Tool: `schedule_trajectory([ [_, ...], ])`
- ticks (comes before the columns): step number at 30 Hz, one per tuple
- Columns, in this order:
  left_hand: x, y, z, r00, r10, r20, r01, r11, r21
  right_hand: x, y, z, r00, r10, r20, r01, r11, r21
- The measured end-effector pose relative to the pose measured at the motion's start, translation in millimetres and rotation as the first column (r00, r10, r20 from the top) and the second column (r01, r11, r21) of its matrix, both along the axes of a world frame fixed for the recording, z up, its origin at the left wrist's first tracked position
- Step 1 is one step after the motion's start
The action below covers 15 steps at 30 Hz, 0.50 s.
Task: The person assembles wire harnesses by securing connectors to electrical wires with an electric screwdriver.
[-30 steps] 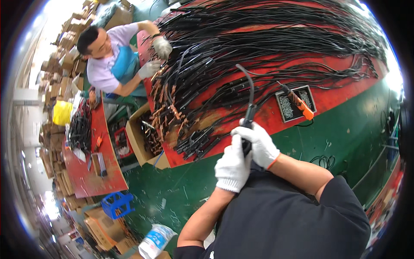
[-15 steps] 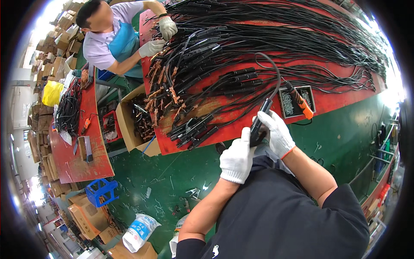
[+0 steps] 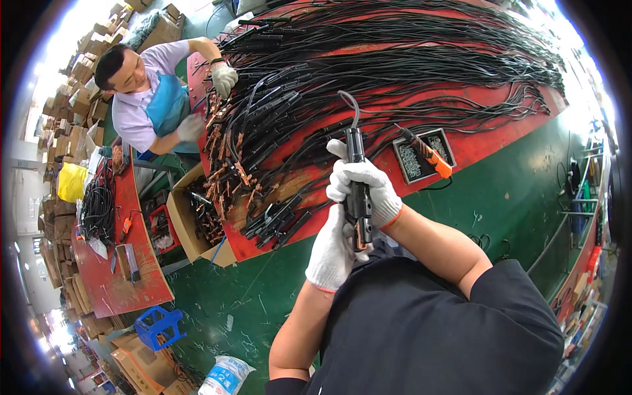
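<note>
A black welding electrode holder [image 3: 359,204] stands nearly upright in front of my chest, its copper-coloured end down and a cable [image 3: 354,108] curving from its top. My right hand [image 3: 376,187], in a white knit glove, wraps round its middle, fingers showing on its left side. Lower down, my gloved left hand [image 3: 329,253] grips the copper end from the left; part of its grip is hidden. Beyond them on the red table [image 3: 303,240] lie several similar black handles [image 3: 276,217] with cables. Bare copper jaws [image 3: 230,161] are heaped at the table's left end.
An orange and black power screwdriver [image 3: 431,157] lies across a tray of screws [image 3: 409,164] to the right. At far left, a co-worker [image 3: 148,99] in white gloves handles the copper parts. A cardboard box [image 3: 187,217] abuts the table; a blue plastic stool [image 3: 158,328] stands on the floor.
The holder has moved left and turned more upright, exposing its copper end. My right hand now wraps its middle, and my left hand has moved to its lower end. The co-worker's hands have moved apart.
</note>
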<state>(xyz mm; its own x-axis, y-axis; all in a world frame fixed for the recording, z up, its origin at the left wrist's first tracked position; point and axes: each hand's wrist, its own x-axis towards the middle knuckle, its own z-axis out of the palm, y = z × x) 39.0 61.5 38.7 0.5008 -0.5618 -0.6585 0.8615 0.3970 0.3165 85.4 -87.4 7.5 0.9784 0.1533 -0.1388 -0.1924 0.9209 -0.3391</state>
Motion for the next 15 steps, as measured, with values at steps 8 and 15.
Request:
schedule_trajectory([
  [8, 17.5, -2.7, 15.8, 0.961, 0.033, 0.276, -0.060, 0.994, 0.093, 4.8, -15.2, 30.1, 0.998, 0.044, 0.038, -0.040, 0.995, -0.091],
  [15, 26.1, -28.1, 24.9, 0.794, -0.029, 0.608, -0.229, 0.912, 0.342, 2.5, -17.6, 43.9, 0.961, -0.194, -0.198, 0.051, 0.827, -0.560],
])
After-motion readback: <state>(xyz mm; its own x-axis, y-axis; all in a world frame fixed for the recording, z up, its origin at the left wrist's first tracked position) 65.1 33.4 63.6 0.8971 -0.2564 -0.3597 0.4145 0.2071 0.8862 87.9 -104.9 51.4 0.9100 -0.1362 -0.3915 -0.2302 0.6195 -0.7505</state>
